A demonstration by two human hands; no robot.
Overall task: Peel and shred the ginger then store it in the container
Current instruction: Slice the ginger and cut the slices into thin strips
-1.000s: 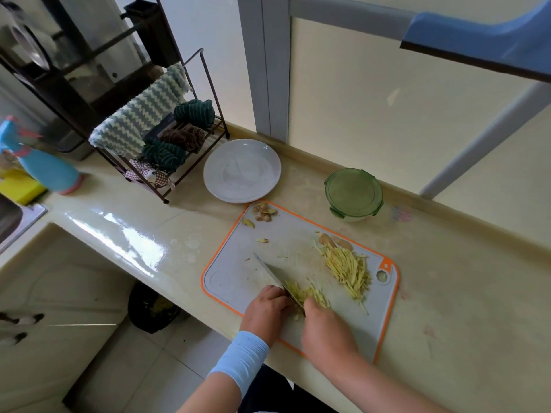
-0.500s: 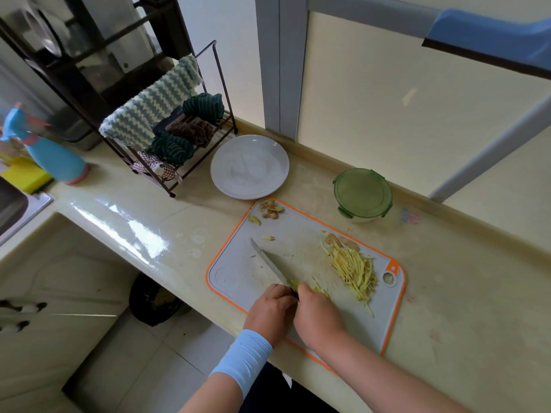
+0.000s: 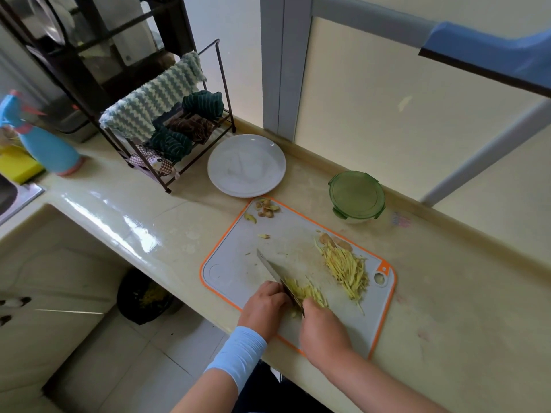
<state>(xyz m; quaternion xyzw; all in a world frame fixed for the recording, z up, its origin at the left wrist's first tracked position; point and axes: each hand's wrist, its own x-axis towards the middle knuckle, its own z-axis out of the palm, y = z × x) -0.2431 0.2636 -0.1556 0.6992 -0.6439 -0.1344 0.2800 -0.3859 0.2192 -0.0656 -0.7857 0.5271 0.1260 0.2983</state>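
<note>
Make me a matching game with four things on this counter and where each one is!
Things:
1. plate
2. container
3. ginger shreds
4. knife

Places or states:
A. green lid on, just past the far edge of the cutting board
B. held by the right hand, blade over the board
C. white, beside the cloth rack
D. piled on the board near its hanging hole

Pairs: 1-C, 2-A, 3-D, 4-B.
</note>
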